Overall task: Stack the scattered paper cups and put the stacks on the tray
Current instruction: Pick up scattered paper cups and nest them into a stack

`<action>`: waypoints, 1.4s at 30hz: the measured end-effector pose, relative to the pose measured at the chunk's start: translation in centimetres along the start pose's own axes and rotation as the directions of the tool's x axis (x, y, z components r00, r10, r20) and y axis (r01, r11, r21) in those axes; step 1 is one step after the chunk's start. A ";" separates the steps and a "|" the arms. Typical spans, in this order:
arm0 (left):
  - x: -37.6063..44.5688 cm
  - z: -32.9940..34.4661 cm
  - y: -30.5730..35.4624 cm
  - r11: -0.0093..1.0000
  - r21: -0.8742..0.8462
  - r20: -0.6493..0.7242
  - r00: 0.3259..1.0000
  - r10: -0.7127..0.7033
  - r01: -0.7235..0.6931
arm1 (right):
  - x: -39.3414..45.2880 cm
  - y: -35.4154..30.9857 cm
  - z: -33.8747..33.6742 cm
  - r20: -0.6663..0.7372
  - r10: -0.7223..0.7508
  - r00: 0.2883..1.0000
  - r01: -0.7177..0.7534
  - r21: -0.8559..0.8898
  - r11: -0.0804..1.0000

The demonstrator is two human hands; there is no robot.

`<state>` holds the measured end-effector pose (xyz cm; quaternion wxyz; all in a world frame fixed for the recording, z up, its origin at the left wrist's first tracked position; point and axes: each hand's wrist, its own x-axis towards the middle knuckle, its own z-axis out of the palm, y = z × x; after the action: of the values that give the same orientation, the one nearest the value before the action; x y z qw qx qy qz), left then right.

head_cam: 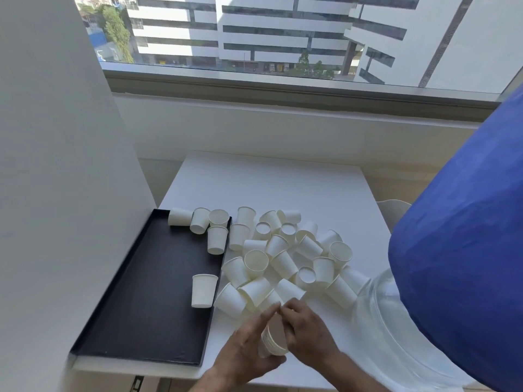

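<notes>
The left hand [249, 343] is cradling a short stack of nested cups [273, 342] from below and the side, its fingers curling round the stack's wall so the grip is closed on it, the stack lying tilted with its open mouth facing toward the camera. The right hand [307, 326] is meeting it from the other side, fingers bent over the rim of the same stack; whether this grip is pinching a separate cup is not something I can tell.

Just beyond both grips, the scattered paper cups [283, 256] are lying in a loose heap on the white desk [268, 182], most of them on their sides, a few upright or upside down. To the left of the left hand's grip the black tray [147, 306] is sitting on the desk. A single cup [203, 290] is standing inverted on it, and a few more cups [203, 226] are lying at its far corner.
</notes>
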<state>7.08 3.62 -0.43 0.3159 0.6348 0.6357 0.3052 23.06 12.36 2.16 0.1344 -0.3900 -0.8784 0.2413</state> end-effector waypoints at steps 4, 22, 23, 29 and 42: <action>-0.7 -0.1 -0.5 0.994 -0.016 -0.063 0.992 -0.105 0.105 | 1.5 0.4 0.7 0.127 0.031 0.991 -0.027 -0.036 0.999; -2.7 -2.0 -3.9 0.961 0.031 -0.092 0.958 -0.272 0.275 | 4.8 2.3 2.0 0.380 0.163 0.910 -0.035 -0.322 0.946; -2.7 -2.0 -4.0 0.960 0.029 -0.091 0.957 -0.275 0.278 | 4.4 2.3 1.8 0.359 0.174 0.917 -0.066 -0.294 0.953; -2.9 -1.6 -4.2 0.958 0.051 -0.054 0.958 -0.280 0.283 | 1.4 2.4 0.6 0.131 0.137 0.982 -0.137 -0.005 0.991; -1.7 -1.3 -1.8 0.960 -0.026 -0.005 0.961 -0.278 0.278 | -1.7 -1.0 1.9 -0.071 0.132 0.989 -0.089 0.431 0.898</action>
<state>4.98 1.96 -1.05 0.3606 0.5342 0.7159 0.2683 22.80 9.89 0.99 0.2458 -0.4118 -0.7730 0.4153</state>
